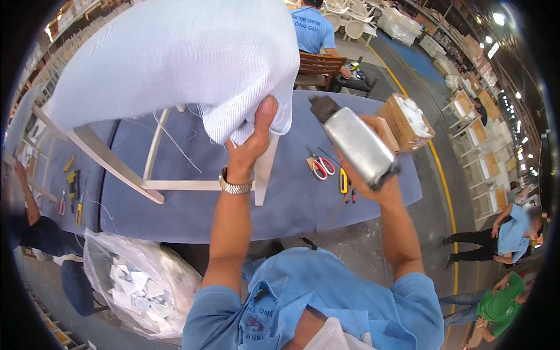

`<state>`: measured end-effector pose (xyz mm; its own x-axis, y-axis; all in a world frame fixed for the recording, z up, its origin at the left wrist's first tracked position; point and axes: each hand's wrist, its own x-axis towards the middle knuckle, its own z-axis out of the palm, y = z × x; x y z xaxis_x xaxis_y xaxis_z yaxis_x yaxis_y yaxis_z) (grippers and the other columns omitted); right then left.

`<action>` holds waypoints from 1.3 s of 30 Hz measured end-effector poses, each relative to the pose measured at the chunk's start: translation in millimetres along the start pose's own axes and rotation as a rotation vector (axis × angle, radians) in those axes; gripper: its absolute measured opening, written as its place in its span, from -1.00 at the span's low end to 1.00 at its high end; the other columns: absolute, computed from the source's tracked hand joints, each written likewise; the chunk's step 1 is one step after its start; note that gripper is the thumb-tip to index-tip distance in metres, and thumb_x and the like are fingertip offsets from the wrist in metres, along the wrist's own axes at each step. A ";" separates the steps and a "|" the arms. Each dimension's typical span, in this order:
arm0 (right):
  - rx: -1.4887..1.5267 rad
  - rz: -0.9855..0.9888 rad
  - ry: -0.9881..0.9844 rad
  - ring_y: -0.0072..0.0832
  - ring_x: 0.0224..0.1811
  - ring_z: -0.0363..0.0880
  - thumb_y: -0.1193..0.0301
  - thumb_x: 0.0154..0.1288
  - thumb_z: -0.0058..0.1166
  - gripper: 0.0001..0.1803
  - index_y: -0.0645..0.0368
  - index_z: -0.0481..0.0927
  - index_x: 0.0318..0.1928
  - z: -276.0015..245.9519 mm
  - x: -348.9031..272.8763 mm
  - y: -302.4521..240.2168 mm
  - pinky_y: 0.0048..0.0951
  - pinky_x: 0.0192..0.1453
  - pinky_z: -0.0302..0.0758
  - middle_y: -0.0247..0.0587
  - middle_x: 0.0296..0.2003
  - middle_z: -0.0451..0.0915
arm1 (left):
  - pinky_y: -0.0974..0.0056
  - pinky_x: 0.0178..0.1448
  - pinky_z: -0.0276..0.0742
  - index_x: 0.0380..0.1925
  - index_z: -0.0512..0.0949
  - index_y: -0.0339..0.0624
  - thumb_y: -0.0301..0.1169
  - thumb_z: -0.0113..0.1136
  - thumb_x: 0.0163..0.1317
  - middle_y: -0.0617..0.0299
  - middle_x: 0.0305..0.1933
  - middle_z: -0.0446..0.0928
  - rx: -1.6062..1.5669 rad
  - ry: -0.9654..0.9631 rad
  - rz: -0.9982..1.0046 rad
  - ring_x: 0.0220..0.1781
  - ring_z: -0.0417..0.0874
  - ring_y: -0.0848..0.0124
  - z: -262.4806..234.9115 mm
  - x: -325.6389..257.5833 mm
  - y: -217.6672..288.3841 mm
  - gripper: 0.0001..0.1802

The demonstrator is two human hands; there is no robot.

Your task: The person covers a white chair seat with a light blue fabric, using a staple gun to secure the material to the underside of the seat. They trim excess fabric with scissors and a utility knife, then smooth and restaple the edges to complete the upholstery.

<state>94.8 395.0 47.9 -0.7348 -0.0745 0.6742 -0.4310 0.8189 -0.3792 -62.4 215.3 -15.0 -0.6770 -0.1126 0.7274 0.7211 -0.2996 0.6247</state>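
Blue-grey and flat, the worktable [286,224] is topped by a pale wooden chair frame [198,185]. White, finely ribbed fabric [175,58], curved over the frame, is gripped at a loose-threaded edge by the left hand [251,146], thumb pointed up. To its right, a boxy, silvery tool [360,146] with dark ends is grasped, tilted, in the raised right hand [364,186].

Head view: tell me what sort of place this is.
Probably a furniture workshop or factory: a pale wooden frame with fabric over it, scissors on the blue-grey table, and chairs along the aisle.
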 end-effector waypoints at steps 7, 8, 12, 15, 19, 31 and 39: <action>-0.419 -0.359 -0.149 -0.18 -0.17 0.68 0.52 -0.16 0.38 -0.21 0.12 0.47 0.22 -20.3 40.1 -64.9 -0.24 -0.18 0.62 -0.18 0.03 0.53 | 0.23 -0.05 0.62 -0.12 0.70 -0.31 -0.34 0.36 0.32 0.08 -0.17 0.73 -0.099 -0.026 -0.047 -0.15 0.74 0.34 -1.1 2.7 3.0 -0.75; -0.428 -0.351 -0.165 -0.18 -0.18 0.69 0.53 -0.18 0.38 -0.19 0.12 0.46 0.23 -18.9 41.6 -64.2 -0.24 -0.18 0.62 -0.18 0.03 0.53 | 0.23 -0.05 0.62 -0.13 0.70 -0.30 -0.35 0.35 0.32 0.08 -0.18 0.73 -0.094 -0.023 -0.030 -0.16 0.74 0.33 -1.2 2.9 3.9 -0.75; -0.428 -0.327 -0.152 -0.19 -0.19 0.70 0.55 -0.24 0.40 -0.16 0.10 0.45 0.21 -11.8 41.3 -64.2 -0.24 -0.21 0.62 -0.23 0.03 0.52 | 0.24 -0.05 0.62 -0.15 0.71 -0.29 -0.36 0.34 0.33 0.08 -0.22 0.73 -0.061 -0.041 0.014 -0.18 0.75 0.33 -3.8 3.7 5.8 -0.78; -0.447 -0.314 -0.148 -0.20 -0.18 0.70 0.54 -0.21 0.39 -0.20 0.08 0.45 0.19 -10.2 42.3 -65.6 -0.24 -0.23 0.62 -0.23 0.01 0.51 | 0.24 -0.05 0.62 -0.16 0.71 -0.29 -0.38 0.33 0.32 0.08 -0.23 0.73 0.035 -0.047 0.156 -0.19 0.75 0.33 -4.2 4.3 0.2 -0.79; -0.540 -0.263 -0.192 -0.21 -0.19 0.70 0.52 -0.14 0.37 -0.28 0.05 0.47 0.16 -11.2 47.2 -74.9 -0.22 -0.28 0.61 -0.26 -0.04 0.51 | 0.25 -0.07 0.62 -0.18 0.71 -0.30 -0.42 0.31 0.32 0.08 -0.24 0.74 0.000 -0.026 0.135 -0.19 0.76 0.33 -3.4 4.5 2.1 -0.83; -0.489 -0.310 -0.219 -0.22 -0.24 0.70 0.50 -0.08 0.37 -0.34 0.04 0.46 0.11 -8.6 44.7 -73.6 -0.25 -0.32 0.61 -0.31 -0.05 0.55 | 0.25 -0.07 0.61 -0.14 0.71 -0.29 -0.34 0.40 0.26 0.09 -0.19 0.74 -0.070 -0.029 0.027 -0.18 0.75 0.34 -1.7 4.0 -0.7 -0.74; -0.519 -0.286 -0.233 -0.20 -0.27 0.70 0.49 -0.08 0.36 -0.34 0.02 0.48 0.13 -8.4 53.5 -71.9 -0.25 -0.32 0.61 -0.30 -0.16 0.51 | 0.27 -0.18 0.63 -0.15 0.71 -0.30 -0.39 0.38 0.27 0.11 -0.27 0.74 0.136 -0.072 0.143 -0.28 0.75 0.36 -6.6 9.4 -4.6 -0.77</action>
<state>90.9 337.0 116.5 -0.7483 -0.4048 0.5255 -0.3597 0.9132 0.1913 -73.1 209.4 -12.9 -0.5573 -0.0754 0.8269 0.8258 -0.1542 0.5425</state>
